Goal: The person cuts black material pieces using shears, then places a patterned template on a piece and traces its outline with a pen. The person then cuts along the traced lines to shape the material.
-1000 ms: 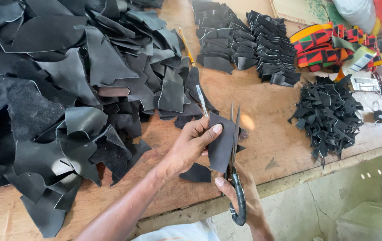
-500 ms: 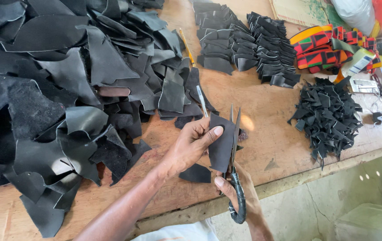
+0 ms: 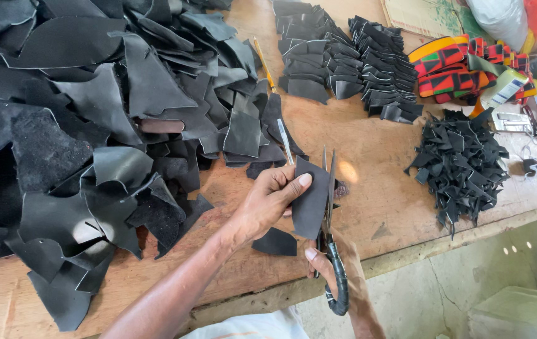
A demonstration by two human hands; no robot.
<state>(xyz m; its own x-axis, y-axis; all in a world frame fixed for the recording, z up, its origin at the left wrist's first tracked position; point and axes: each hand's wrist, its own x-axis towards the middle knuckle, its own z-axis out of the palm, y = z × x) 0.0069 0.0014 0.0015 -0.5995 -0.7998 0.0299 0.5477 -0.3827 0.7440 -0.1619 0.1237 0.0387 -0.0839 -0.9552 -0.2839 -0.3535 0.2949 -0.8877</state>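
Scissors point(image 3: 330, 207) biting into a black leather piece point(image 3: 311, 204)
Left hand point(image 3: 268, 204) is pinching the piece shut-fingered — right hand point(image 3: 337, 270) is gripping the handles, beside the scrap pile point(image 3: 460, 163).

Soft, even daylight fills the view, bright enough to show texture on the wooden table point(image 3: 381, 188). A small sunlit patch glows just at three o'clock of centre. Shadows are faint. Edges bow slightly with wide-angle distortion; focus is sharp throughout.

Wooden table point(image 3: 369, 188), black leather heap point(image 3: 80, 125), stacked cut pieces point(image 3: 350, 56), scrap pile point(image 3: 463, 163), patterned fabric point(image 3: 457, 66), pencil point(image 3: 264, 63)
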